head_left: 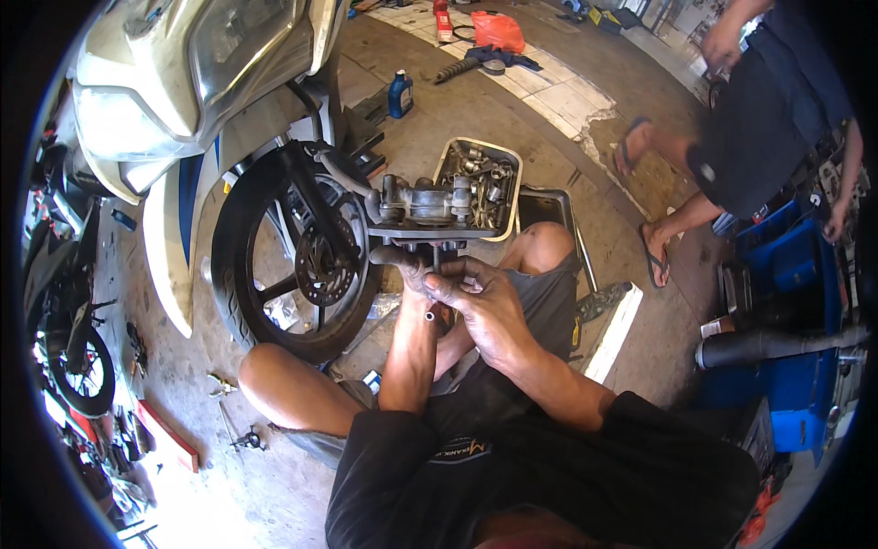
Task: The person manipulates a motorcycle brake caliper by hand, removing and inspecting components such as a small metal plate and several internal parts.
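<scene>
A grey cast-metal motorcycle part, with a flat dark lower edge, is held up in front of my knees. My left hand is closed beneath it, thumb extended along its lower left side. My right hand is closed just under the part, thumb and fingers pinched around a slim metal rod that runs up to its underside. The round hollow end of a metal tube shows below my fingers; whether it belongs to the rod, I cannot tell. My fingers partly hide the contact points.
Behind the part, a metal tray holds sockets and small parts. A motorcycle front wheel stands close on the left. A blue bottle is beyond. At right are another person's leg and a blue tool cabinet. Pliers lie lower left.
</scene>
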The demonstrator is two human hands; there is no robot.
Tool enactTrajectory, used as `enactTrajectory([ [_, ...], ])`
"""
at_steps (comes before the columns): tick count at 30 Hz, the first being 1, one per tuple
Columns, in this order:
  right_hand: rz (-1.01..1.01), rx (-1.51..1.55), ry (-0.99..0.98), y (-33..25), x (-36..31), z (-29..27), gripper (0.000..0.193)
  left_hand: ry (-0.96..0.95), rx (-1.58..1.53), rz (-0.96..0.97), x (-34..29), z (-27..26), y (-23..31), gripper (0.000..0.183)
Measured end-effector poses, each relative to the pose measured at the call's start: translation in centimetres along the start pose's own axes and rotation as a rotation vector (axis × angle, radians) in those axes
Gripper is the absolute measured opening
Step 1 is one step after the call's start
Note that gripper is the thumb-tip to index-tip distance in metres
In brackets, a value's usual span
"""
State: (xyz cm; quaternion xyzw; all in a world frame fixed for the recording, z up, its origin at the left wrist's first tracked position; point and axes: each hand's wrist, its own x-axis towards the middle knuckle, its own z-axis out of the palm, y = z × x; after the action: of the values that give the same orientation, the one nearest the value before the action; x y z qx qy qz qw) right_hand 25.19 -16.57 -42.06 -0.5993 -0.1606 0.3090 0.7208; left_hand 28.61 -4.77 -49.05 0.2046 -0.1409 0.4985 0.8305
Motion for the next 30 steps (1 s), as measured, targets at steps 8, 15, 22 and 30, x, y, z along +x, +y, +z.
enactTrajectory([
  [8,-0.146,-0.357,-0.099,0.2,0.3,-1.1,0.036,-0.077,-0.080,0.013,0.4,-0.8,-0.8,0.083],
  [15,-0.016,0.022,-0.065,0.4,-0.2,-0.3,0.031,-0.051,0.116,-0.028,0.1,-0.9,-0.3,0.104],
  [22,-0.024,-0.015,-0.039,0.4,0.0,0.0,0.027,-0.099,-0.002,0.046,0.4,-0.3,-0.9,0.103],
  [30,-0.052,0.042,-0.026,0.4,-0.1,0.2,0.032,-0.058,0.035,-0.005,0.1,0.7,-0.3,0.090],
])
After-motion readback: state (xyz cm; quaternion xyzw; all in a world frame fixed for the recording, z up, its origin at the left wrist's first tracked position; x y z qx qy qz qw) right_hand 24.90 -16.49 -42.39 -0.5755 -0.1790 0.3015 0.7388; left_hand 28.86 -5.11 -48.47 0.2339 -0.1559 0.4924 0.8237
